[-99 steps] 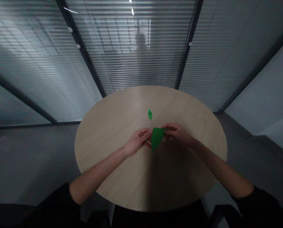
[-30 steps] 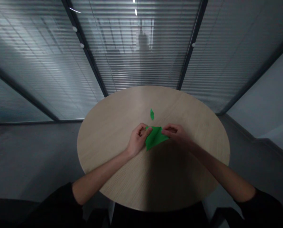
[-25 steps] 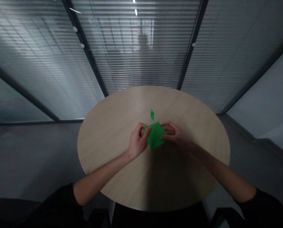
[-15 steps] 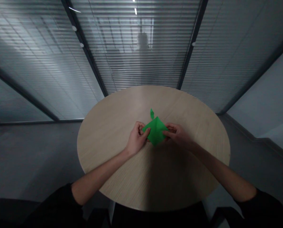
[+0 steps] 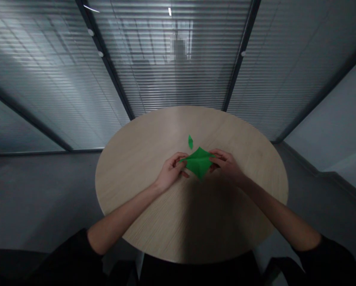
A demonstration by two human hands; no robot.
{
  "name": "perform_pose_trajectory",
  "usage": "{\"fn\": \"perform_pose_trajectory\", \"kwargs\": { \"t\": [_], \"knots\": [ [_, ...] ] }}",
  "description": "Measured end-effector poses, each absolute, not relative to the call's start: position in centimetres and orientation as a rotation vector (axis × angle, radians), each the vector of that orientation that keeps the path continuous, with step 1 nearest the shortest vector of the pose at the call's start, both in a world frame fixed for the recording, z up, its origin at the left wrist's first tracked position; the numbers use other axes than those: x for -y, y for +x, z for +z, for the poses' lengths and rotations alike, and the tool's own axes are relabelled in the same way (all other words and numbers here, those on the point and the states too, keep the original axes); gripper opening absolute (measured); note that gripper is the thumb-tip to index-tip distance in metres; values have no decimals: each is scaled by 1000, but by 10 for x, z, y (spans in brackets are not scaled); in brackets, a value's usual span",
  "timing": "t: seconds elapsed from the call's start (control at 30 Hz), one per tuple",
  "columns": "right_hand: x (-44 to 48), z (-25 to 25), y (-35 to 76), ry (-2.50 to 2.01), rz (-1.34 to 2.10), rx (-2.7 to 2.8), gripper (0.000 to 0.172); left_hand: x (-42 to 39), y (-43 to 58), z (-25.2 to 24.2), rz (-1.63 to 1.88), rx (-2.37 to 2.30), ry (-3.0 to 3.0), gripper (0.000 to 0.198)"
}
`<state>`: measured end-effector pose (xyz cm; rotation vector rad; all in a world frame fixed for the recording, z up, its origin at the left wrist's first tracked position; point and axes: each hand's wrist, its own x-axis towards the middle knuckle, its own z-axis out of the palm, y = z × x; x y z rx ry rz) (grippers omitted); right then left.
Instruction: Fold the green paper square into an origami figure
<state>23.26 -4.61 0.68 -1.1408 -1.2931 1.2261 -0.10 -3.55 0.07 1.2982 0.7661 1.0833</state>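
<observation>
A green sheet of paper (image 5: 199, 163), creased and partly unfolded into a diamond shape, is held just above the round wooden table (image 5: 154, 214). My left hand (image 5: 170, 173) pinches its left corner with closed fingers. My right hand (image 5: 225, 165) pinches its right corner in the same way. A small folded green paper piece (image 5: 190, 142) lies on the table just beyond the sheet, apart from both hands.
Glass walls with horizontal blinds and dark frames (image 5: 106, 67) stand behind the table. A grey floor (image 5: 40, 190) surrounds the table. A person's blurred reflection shows in the glass straight ahead.
The green sheet has been opened from a narrow folded triangle into a wider diamond, and both hands have moved apart to its left and right corners.
</observation>
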Motion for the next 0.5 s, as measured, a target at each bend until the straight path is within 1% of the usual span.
{"fn": "perform_pose_trajectory", "kwargs": {
  "t": [0.17,0.27,0.4,0.5],
  "knots": [
    [49,11,233,-1117,1289,1300,25,37,0,2,1100,-715,1120,13],
    [51,12,232,-1122,1334,1329,21,36,1,2,1102,-711,1090,10],
    [54,9,229,-1115,1384,1364,27,36,1,1,1123,-748,1139,10],
    [53,8,229,-1114,1326,1413,30,35,0,0,1098,-785,1181,13]
  ]
}}
